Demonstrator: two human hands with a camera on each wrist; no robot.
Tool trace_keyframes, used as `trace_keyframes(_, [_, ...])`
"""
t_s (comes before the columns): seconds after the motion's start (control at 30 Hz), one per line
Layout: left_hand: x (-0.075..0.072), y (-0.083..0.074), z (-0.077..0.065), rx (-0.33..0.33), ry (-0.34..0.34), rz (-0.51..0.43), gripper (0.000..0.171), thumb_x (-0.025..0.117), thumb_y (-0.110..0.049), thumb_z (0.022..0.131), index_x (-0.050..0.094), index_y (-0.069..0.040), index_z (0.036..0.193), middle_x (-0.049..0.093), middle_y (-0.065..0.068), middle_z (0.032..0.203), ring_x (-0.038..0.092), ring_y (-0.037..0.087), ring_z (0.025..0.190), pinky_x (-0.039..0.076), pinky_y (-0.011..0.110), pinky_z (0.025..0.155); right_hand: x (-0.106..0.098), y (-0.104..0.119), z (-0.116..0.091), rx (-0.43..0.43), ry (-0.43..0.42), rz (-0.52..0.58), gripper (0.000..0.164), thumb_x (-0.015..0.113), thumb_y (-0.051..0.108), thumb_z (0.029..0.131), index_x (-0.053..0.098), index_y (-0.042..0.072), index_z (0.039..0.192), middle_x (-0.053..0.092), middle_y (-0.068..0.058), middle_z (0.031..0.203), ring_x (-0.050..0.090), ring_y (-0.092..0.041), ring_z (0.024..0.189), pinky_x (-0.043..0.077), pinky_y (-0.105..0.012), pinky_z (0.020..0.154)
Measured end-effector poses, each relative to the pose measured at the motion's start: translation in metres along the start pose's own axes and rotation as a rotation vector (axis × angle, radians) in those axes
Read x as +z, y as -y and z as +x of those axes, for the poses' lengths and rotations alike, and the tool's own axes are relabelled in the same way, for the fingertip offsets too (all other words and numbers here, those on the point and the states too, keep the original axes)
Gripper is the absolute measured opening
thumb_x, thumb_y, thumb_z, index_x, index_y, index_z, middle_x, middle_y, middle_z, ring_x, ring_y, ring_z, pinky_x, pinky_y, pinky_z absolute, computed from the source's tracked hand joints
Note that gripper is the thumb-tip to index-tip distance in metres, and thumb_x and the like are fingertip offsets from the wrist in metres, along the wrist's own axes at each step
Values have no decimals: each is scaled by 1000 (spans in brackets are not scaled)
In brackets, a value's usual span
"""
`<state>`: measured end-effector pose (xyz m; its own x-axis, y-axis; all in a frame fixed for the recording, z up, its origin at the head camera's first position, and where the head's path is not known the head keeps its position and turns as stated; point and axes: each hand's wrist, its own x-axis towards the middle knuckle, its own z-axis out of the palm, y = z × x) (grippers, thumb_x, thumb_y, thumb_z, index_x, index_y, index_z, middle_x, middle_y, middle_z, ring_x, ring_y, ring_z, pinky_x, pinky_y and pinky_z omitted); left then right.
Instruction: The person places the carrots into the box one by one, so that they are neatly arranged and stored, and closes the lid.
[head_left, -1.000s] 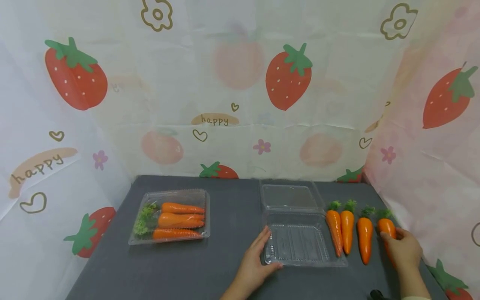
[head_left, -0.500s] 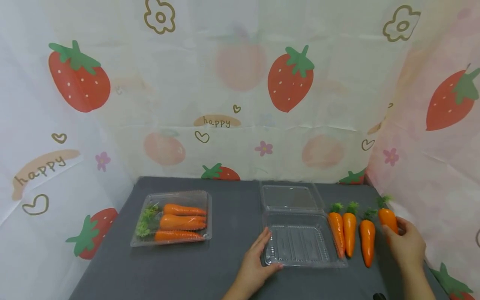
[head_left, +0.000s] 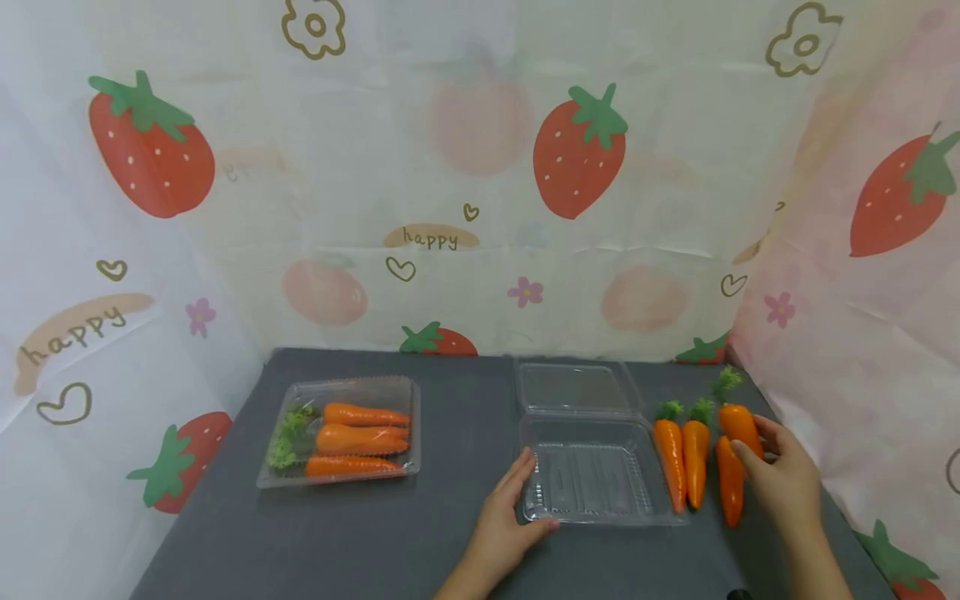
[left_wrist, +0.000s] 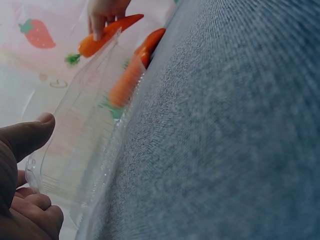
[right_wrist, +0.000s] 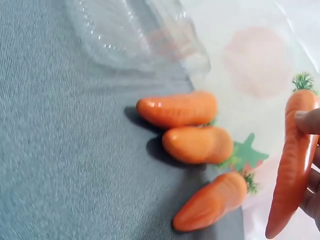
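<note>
In the head view, my left hand (head_left: 497,527) rests against the front left corner of an open clear plastic clamshell container (head_left: 585,517). Its fingers lie along the left rim and its thumb touches the front rim. My right hand (head_left: 787,475) pinches an orange carrot (right_wrist: 295,155) with a green top, raised above the table. To the container's right lie three more carrots: one (head_left: 670,462) beside its rim, a second (head_left: 696,467) close by, and a third (head_left: 730,492) partly hidden behind the held one. The right wrist view shows the thumb pressing on the held carrot.
A closed clear container (head_left: 412,433) with several carrots inside stands on the left of the dark grey table (head_left: 465,433). Strawberry-print cloth (head_left: 480,192) walls the back and both sides. A small black object (head_left: 739,594) shows at the bottom edge.
My right hand has lifted the carrot it holds from the far right and moved it left, over the nearest loose carrot. My left hand stays at the container's corner.
</note>
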<state>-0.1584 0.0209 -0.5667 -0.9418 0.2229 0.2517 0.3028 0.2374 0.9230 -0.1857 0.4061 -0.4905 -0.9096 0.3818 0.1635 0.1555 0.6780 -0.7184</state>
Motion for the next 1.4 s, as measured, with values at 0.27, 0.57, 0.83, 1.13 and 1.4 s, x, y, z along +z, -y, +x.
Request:
trace_keyframes(0.27, [0,1,0,10,-6,-24,89,91,-12,75,47,-4,152,36,13,164,37,34,149,41,51,114,0,20,-9,-136,17,-29,62,70,39,98,53,6,148,65,-22,126,63,-17,92,47,-12,65])
trace_keyframes(0.57, [0,0,1,6,-4,-21,90,91,-12,75,46,-1,152,36,13,165,36,34,149,39,47,116,7,37,-15,-291,145,-68,56,70,35,99,55,8,146,66,-16,123,63,-31,105,51,-19,74])
trace_keyframes(0.83, [-1,-2,0,18,-3,6,91,91,-14,75,46,1,152,36,14,164,38,35,148,42,50,114,16,47,-20,-346,210,-49,53,72,30,98,56,9,144,67,-13,123,64,-28,104,54,-22,78])
trace_keyframes(1.13, [-1,-2,1,9,3,-10,91,91,-12,75,45,0,152,36,14,165,36,36,149,42,51,113,29,60,-26,-403,305,3,52,74,23,96,57,9,143,64,-10,119,63,-25,104,60,-35,83])
trace_keyframes(1.4, [0,-2,1,-14,5,-20,93,91,-13,74,45,-3,154,36,12,165,35,34,150,39,44,117,48,67,-29,-452,343,47,50,76,18,94,60,14,141,68,-4,120,63,-22,106,59,-34,88])
